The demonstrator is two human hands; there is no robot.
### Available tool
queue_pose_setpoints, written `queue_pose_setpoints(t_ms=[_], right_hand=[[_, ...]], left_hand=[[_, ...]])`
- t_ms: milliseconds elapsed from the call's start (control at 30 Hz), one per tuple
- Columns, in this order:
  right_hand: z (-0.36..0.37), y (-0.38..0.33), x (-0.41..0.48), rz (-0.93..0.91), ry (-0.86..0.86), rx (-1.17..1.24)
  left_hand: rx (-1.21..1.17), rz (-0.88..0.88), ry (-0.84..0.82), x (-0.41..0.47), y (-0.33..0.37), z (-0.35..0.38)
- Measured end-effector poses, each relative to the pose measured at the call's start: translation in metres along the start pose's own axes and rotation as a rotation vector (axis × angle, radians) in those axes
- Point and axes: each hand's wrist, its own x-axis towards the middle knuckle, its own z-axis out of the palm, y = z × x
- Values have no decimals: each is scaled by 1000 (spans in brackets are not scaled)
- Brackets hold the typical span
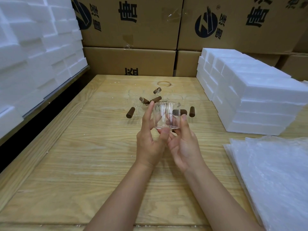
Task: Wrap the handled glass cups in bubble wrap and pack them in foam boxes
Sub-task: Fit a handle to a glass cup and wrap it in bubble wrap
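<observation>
The person is holding one clear glass cup point(164, 115) up over the wooden table point(86, 147), gripping it between both hands. The left hand point(150, 140) is pinching its near side and base, and the right hand point(184, 144) is curling round the far side, thumb lying just below the brown handle point(179, 112). Right behind it, the other cups point(141, 101) are crowding together, handles pointing every way. Bubble wrap point(275, 177) sheets are lying at the right edge, with foam boxes point(253, 100) piling up beyond them. More foam point(33, 55) is leaning at the left, and cardboard cartons point(133, 30) are closing off the back.
</observation>
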Motion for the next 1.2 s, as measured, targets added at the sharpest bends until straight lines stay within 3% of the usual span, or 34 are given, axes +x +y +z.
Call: queue_pose_setpoints(t_ms=[233,367,633,867,1200], right_hand=[[0,1,1,-22,13,40],[0,2,-1,-64,-61,3],[-1,-4,-1,-51,-57,64],[-1,-7,-2,29,-47,181],[4,-5,-6,61,-93,113]], left_hand=[[-11,46,14,1,4,1],[-9,36,26,1,4,-1],[-34,50,-44,-1,0,0],[-43,35,-39,1,0,0],[57,57,-47,0,1,-1]])
